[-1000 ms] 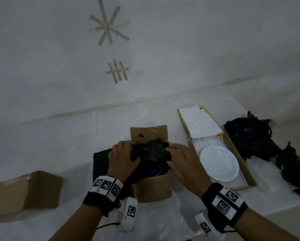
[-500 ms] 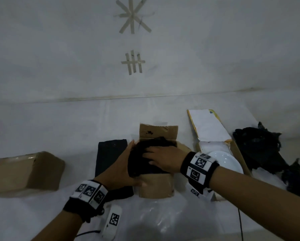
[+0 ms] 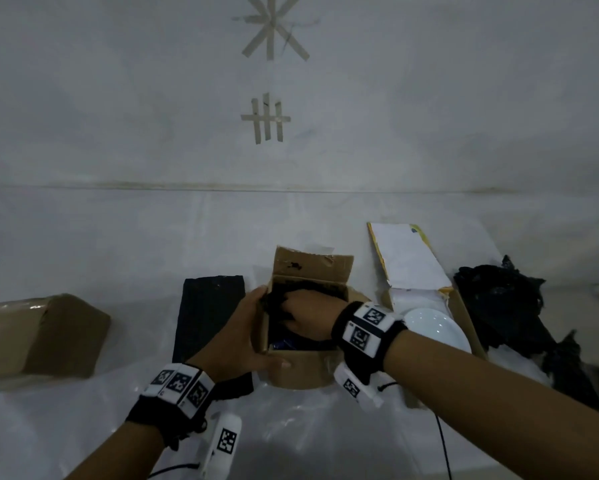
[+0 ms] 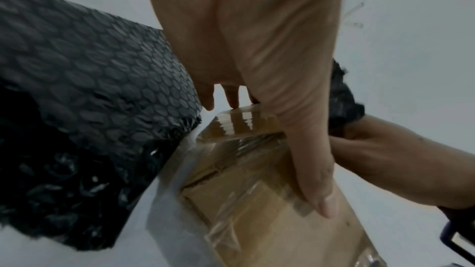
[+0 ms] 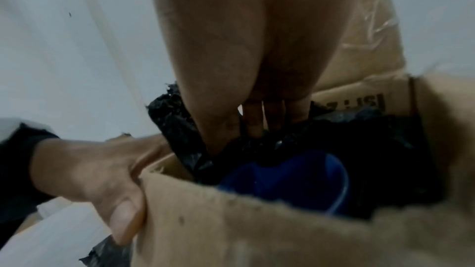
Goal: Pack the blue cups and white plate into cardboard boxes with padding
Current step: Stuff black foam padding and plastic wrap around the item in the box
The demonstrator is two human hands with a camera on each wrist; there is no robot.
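Observation:
A small open cardboard box (image 3: 301, 370) stands in the middle of the table. My left hand (image 3: 242, 337) grips its near left corner, thumb across the front wall (image 4: 270, 230). My right hand (image 3: 305, 313) reaches into the box from the right, and its straight fingers (image 5: 253, 121) press black padding (image 5: 174, 121) down. Under the padding a blue cup (image 5: 295, 178) shows inside the box. The white plate (image 3: 436, 327) lies in a flat open box (image 3: 464, 317) to the right, partly hidden by my right wrist.
A black bubble-wrap sheet (image 3: 208, 317) lies flat just left of the small box. A closed cardboard box (image 3: 38, 334) sits at the far left. A heap of black padding (image 3: 499, 306) lies at the far right. Clear plastic film (image 3: 291, 427) covers the near table.
My right hand has pushed the black padding from the top of the box down inside. My left hand has shifted from the padding to the box's left corner.

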